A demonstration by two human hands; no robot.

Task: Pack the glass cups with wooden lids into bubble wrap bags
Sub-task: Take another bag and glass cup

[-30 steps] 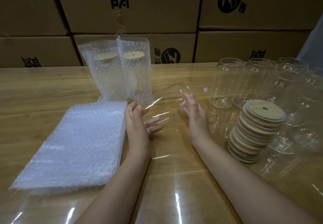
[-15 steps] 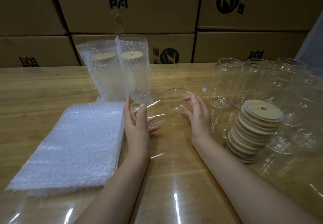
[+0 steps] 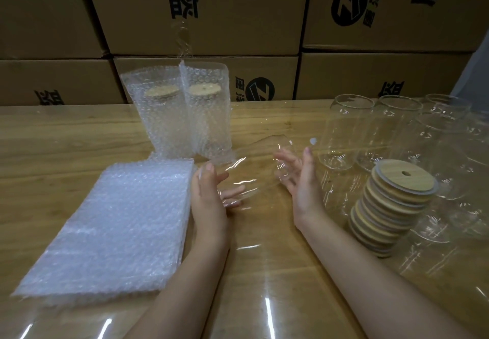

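Obs.: left hand [image 3: 209, 196] and right hand [image 3: 301, 180] are holding apart, palms facing each other, with one glass cup [image 3: 254, 169] lying tilted between them. Fingers on both hands are staying fairly straight and splayed, pressing on the cup's sides rather than curling round it. The left fingers are showing through the glass wall.

Cup: clear, smooth, rounded at the shoulder, catching white glare streaks. It is carrying no lid.

Just left of the left hand: a flat rectangular stack of bubble wrap bags [image 3: 105, 227], milky and pebbled. The number of bags cannot be told.

Beyond the left hand: 2 packed cups [image 3: 161, 116] standing upright side by side, touching, each inside a bubble bag with a round pale wooden lid showing through.

Just right of the right hand: a leaning stack of wooden lids [image 3: 391, 206], disc-shaped, light grain, grey rims. The top one is showing a small round hole. Roughly a dozen; exact count not readable.

Beyond and right of the right hand: empty cups [image 3: 344, 132] standing upright, 3 rims clear in the far row. More are overlapping nearer, so no total can be given.

Under everything: a wooden table [image 3: 53, 137] with a glossy clear cover. Behind it: brown cardboard boxes [image 3: 238, 16], stacked, printed in black.
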